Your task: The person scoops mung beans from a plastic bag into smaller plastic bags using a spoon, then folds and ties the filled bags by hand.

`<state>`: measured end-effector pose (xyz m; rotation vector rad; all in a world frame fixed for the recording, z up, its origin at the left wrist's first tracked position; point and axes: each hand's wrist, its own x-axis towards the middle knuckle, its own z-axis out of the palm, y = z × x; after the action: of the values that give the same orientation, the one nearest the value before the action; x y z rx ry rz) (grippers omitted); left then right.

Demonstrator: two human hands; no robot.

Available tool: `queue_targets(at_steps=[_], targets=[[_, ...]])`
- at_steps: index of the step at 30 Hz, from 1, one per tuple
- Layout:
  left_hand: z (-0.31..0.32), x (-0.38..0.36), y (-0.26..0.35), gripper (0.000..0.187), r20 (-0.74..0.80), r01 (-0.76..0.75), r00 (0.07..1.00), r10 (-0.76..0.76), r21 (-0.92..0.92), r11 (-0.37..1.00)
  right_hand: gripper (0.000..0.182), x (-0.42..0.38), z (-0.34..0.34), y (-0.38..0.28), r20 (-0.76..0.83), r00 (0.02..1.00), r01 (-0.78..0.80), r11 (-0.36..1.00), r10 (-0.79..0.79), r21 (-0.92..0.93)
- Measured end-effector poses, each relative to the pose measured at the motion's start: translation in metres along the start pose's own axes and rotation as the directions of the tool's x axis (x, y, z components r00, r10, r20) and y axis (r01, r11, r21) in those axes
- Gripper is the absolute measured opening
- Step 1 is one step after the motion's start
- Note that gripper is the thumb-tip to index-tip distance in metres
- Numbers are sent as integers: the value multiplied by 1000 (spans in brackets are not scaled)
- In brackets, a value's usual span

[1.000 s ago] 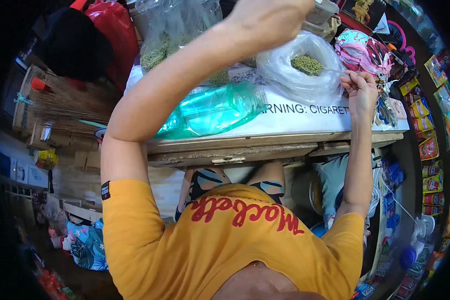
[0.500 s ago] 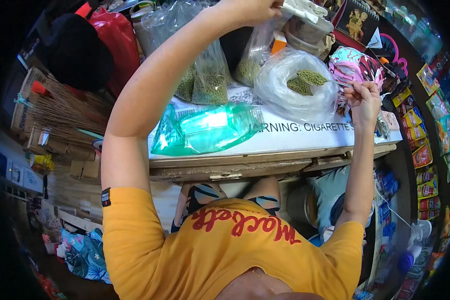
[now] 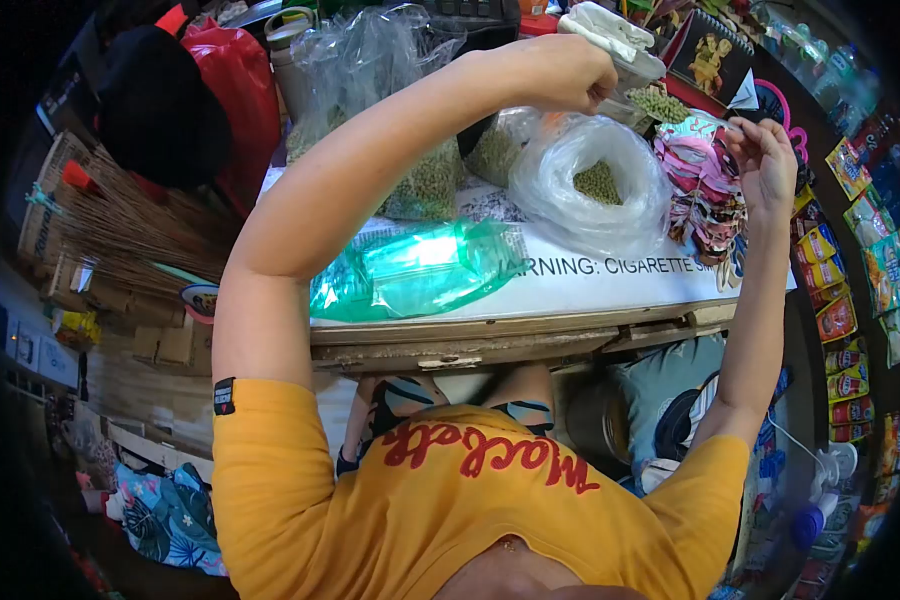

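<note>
My right hand (image 3: pixel 767 165) pinches the handle of a spoon (image 3: pixel 715 119). The spoon bears a heap of small green mung beans (image 3: pixel 658 105), held above a pink patterned cloth bundle (image 3: pixel 695 175). To its left, an open clear plastic bag (image 3: pixel 560 190) with a rolled-down rim shows more mung beans (image 3: pixel 598 184) inside. My left hand (image 3: pixel 578 75) is closed, reaching across above that bag near a white-topped clear container (image 3: pixel 610 35). What its fingers hold, if anything, is hidden.
Clear bags of beans (image 3: pixel 425 180) stand on the left, behind green plastic bags (image 3: pixel 420 270) on the white tabletop (image 3: pixel 610 295). A stick broom (image 3: pixel 135 220) and red bag (image 3: pixel 235 90) are farther left. Hanging sachets (image 3: pixel 838 320) line the right.
My right hand has carried the loaded spoon from over the open bean bag up and to the right. My left hand has come down and slightly right, nearer the spoon.
</note>
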<state>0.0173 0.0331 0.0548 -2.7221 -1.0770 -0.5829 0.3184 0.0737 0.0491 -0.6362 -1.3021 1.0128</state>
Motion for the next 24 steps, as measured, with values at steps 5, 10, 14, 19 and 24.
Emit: queue_targets(at_steps=[5, 10, 14, 19, 24], targets=[[-1, 11, 5, 21, 30, -2, 1000, 2, -2, 1000, 8, 20, 8, -3, 52, 999, -14, 999, 15, -35], [9, 24, -4, 17, -46, -49, 998, 49, -1, 999, 5, 22, 40, 2, 116, 993, 0, 998, 7, -63], [-4, 19, 3, 17, -31, 14, 999, -14, -22, 1000, 6, 20, 74, 11, 236, 972, 41, 982, 4, -186], [-13, 5, -4, 16, -194, 80, 977, -88, -51, 996, 5, 16, 103, 9, 492, 868, 238, 926, -68, -293], [-32, -2, -10, 17, -315, 292, 915, -252, 86, 952, 11, -30, 151, -39, 271, 914, 374, 886, -302, -274]])
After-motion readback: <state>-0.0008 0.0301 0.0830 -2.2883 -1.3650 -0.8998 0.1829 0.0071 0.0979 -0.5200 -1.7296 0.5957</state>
